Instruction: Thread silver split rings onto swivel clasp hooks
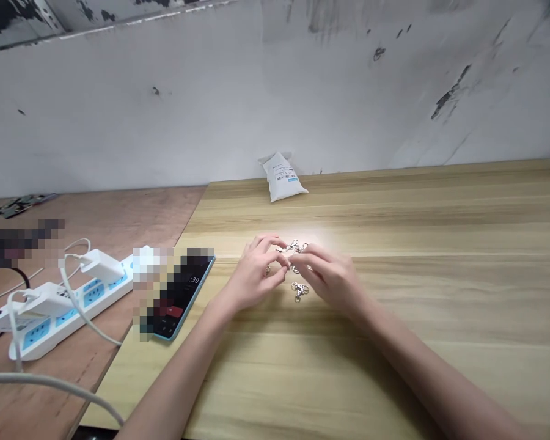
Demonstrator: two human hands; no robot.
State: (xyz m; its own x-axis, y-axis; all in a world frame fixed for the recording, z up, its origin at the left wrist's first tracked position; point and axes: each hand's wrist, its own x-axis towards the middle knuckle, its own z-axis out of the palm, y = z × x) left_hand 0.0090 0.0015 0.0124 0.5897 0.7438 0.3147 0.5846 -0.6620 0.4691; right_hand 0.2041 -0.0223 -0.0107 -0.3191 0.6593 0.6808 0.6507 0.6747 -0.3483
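Observation:
My left hand [260, 273] is closed in a pinch, its thumb and index fingertips close together over a small group of silver metal clasps with rings [294, 245]. From the other side my right hand [332, 276] brings its fingertips to the same spot, also pinched. A bit of shiny metal shows between the two hands, but the fingers mostly cover it, so its exact shape is hidden. Nearer to me, just below the fingertips, lies a single silver clasp with rings [299, 290] on the wooden tabletop [440, 244].
A white labelled packet [284, 180] lies at the back by the wall. Left of my forearm is a phone [183, 299] with a lit screen. A white power strip [91, 299] with plugged-in chargers and cables stands on the reddish board [132, 214] further left.

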